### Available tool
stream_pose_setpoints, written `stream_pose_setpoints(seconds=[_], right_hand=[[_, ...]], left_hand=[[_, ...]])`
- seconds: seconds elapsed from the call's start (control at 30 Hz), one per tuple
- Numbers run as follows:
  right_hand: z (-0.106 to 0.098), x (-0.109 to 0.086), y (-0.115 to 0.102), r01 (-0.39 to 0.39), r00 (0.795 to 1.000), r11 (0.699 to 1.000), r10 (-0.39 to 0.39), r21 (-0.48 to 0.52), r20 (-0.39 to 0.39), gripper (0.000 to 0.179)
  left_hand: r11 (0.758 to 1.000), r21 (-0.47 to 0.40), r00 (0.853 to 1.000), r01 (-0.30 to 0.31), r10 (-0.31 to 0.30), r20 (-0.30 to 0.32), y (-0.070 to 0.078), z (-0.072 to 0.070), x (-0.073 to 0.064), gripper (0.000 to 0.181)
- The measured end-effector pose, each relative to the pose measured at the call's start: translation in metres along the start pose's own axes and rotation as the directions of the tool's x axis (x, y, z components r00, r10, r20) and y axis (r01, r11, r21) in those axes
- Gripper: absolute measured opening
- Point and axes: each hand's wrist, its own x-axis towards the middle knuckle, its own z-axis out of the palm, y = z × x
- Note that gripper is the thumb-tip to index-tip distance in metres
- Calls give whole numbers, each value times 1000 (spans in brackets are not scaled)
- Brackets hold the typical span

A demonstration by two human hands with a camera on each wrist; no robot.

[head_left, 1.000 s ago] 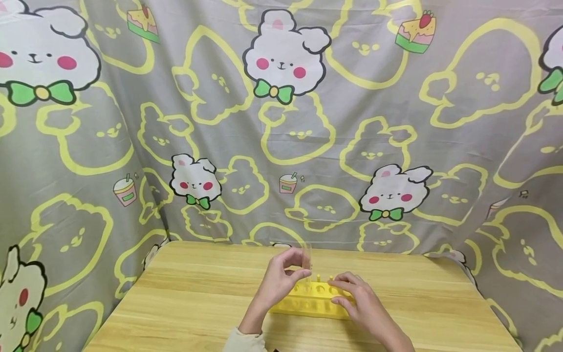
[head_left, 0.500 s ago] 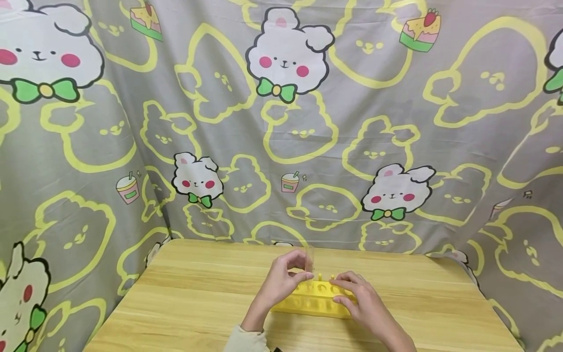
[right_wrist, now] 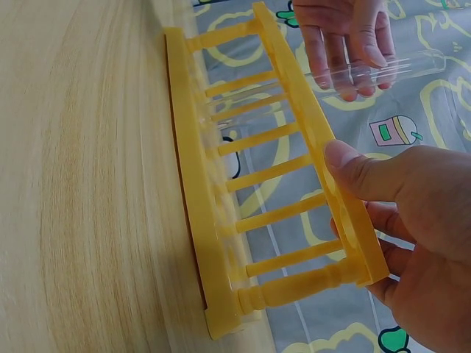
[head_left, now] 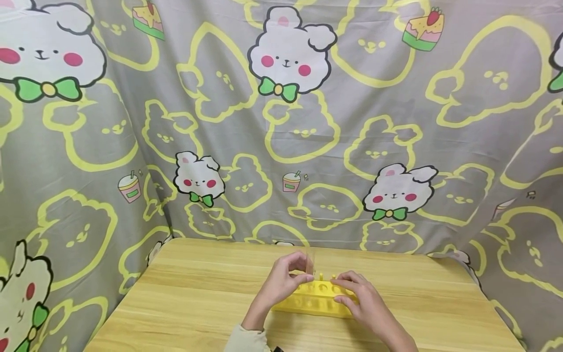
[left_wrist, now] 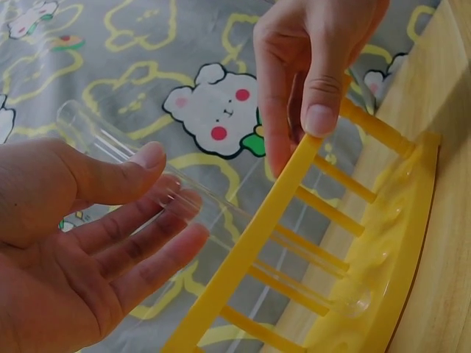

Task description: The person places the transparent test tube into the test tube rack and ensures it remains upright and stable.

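Observation:
A clear test tube [left_wrist: 110, 136] stands through a hole of the yellow test tube rack [head_left: 308, 307], its rounded lower end at the rack's base in the left wrist view. My left hand [head_left: 281, 276] holds the tube's upper part, thumb on one side and fingers on the other. At the rack's right end, my right hand [head_left: 367, 300] grips the top bar, thumb on the near edge and fingers beyond it, as the right wrist view [right_wrist: 423, 198] shows. Thin yellow posts [right_wrist: 268, 176] run between the rack's top bar and base.
The rack stands on a wooden table [head_left: 198, 293]. Behind the table and at both sides hangs a grey curtain [head_left: 246, 142] printed with rabbits and yellow outlines. A pale sleeve [head_left: 246, 340] covers the left forearm.
My left hand and the test tube have come down slightly toward the rack. The right hand keeps its hold on the rack, and the head view has shifted a little.

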Motion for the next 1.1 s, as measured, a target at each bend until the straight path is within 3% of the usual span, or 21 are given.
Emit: stream_pose_setpoints(seconds=[0.37,0.67,0.93,1.1], right_hand=[[0,0,0,-21,1000,1000,21,4,18,37],[0,0,0,-24,1000,1000,24,-12,6,38],[1,0,1,-26,999,999,25,-33,-28,38],[2,0,0,-41,999,999,40,-23,-9,37]], left_hand=[[999,-12,999,34,-33,19,-1,0,-1,13],[999,48,1000,2,-3,10,-1,0,-1,14],[999,43,1000,-2,1,20,-1,1,1,17],[999,39,1000,-8,7,28,-1,1,0,19]])
